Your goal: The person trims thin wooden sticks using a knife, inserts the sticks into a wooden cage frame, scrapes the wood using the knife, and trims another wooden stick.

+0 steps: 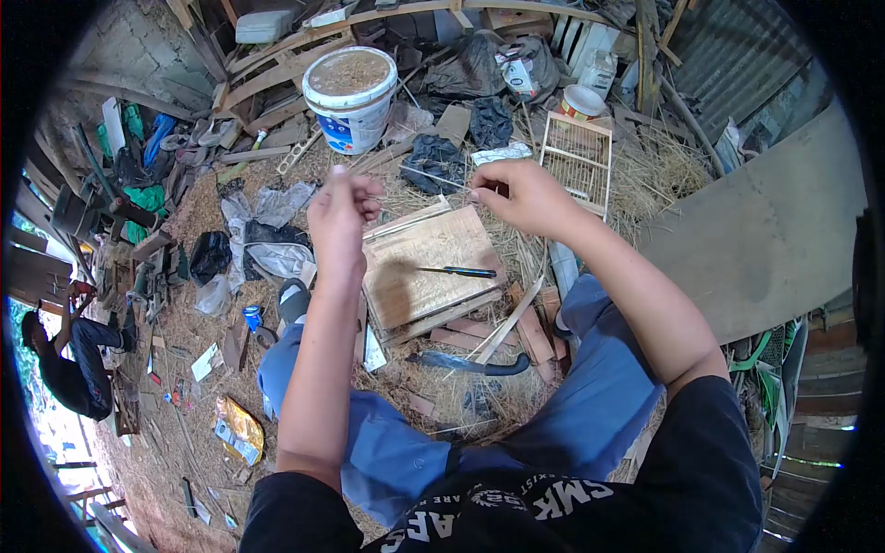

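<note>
My right hand (pixel 524 195) is closed, its fingertips pinching a thin light stick (pixel 433 175) that points left toward my other hand. My left hand (pixel 341 219) is raised with curled fingers and the thumb up; what it holds, if anything, I cannot make out. Below both hands lies a wooden board (pixel 424 244), with a black utility knife (pixel 461 271) resting on it. In front of my lap, a curved dark-handled blade (pixel 466 363) lies on the ground. Beyond my right hand, a wooden frame with thin slats (pixel 576 158) leans among straw.
A white paint bucket (pixel 350 106) stands at the back, near black plastic bags (pixel 433 161). Wood offcuts (pixel 532 334) lie between my legs. A large sheet panel (pixel 761 230) is on the right. Another person (pixel 74 355) sits at the far left. A blue tin (pixel 253 317) sits by my left leg.
</note>
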A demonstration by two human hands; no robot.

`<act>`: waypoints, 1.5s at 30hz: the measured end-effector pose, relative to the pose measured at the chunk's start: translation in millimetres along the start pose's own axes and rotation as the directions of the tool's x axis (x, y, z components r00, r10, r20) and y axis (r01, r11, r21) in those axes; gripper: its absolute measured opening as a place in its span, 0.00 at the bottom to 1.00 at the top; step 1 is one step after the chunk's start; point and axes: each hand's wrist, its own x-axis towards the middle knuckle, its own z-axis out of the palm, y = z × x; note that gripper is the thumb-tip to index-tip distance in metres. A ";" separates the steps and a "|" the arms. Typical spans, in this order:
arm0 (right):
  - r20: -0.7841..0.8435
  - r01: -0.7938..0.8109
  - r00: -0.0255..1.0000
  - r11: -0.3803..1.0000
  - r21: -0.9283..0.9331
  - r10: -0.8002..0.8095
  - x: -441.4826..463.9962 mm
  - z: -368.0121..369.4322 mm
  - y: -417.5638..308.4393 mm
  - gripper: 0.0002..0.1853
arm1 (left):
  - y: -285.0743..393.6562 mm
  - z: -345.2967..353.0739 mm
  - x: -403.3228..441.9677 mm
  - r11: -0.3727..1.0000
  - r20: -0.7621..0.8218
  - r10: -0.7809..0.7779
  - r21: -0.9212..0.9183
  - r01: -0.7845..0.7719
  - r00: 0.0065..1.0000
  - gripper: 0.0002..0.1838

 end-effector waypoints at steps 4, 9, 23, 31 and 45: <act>0.015 -0.015 1.000 1.000 0.014 0.015 -2.8 -1.6 -2.1 0.10 | -5.5 11.6 -4.9 0.993 0.029 -0.107 -0.041 0.108 0.994 0.16; 0.051 -0.004 0.999 1.000 0.006 0.004 -3.5 -0.1 -3.9 0.11 | -11.4 27.9 -16.3 0.996 0.113 -0.038 0.085 0.029 0.993 0.11; -0.471 -0.225 0.860 0.974 -0.006 0.196 7.6 -12.8 61.0 0.30 | -25.1 10.4 7.4 0.955 -0.120 -0.045 -0.296 0.008 0.992 0.08; 0.060 -0.295 0.925 0.610 0.735 0.376 -0.9 -0.8 0.5 0.21 | -27.2 39.7 -11.4 0.931 0.242 -0.160 -0.284 0.228 0.957 0.08; 0.022 -0.507 0.766 0.583 0.635 0.643 -86.3 -98.2 160.0 0.17 | -101.8 102.5 -36.6 0.960 0.586 -0.228 0.267 0.081 0.778 0.10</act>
